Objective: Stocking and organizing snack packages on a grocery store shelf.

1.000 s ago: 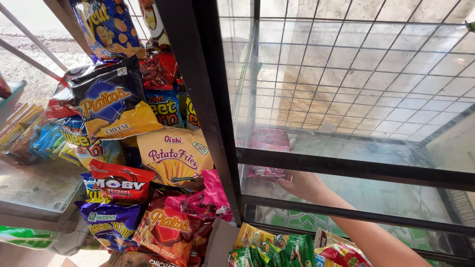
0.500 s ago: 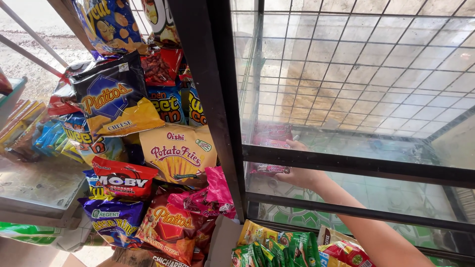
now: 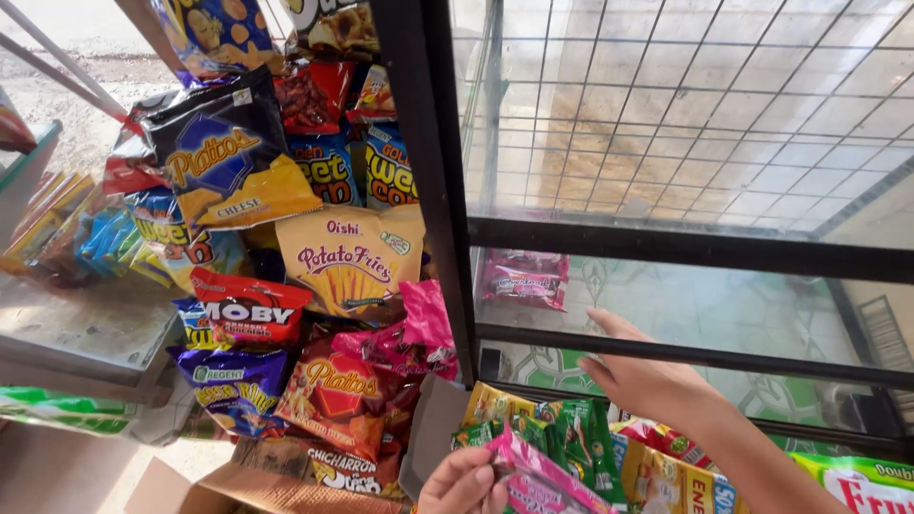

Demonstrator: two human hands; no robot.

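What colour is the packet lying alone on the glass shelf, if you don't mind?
Pink foil packet, seen clearest in the head view.

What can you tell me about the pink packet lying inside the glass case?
The pink packet is a shiny, crinkly snack wrapper, plastic by its look, magenta with darker print. It lies flat on a glass shelf inside the black-framed case, near its left corner, seen through the glass. It seems sealed. Nothing holds it: the right hand is open below and to its right, apart from it.

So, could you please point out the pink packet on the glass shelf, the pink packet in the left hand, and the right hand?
Pink packet on shelf (image 3: 524, 279), head view, middle of wrapper.
Held pink packet (image 3: 539, 479), head view, upper wrapper.
Right hand (image 3: 643, 381), head view, back of hand.
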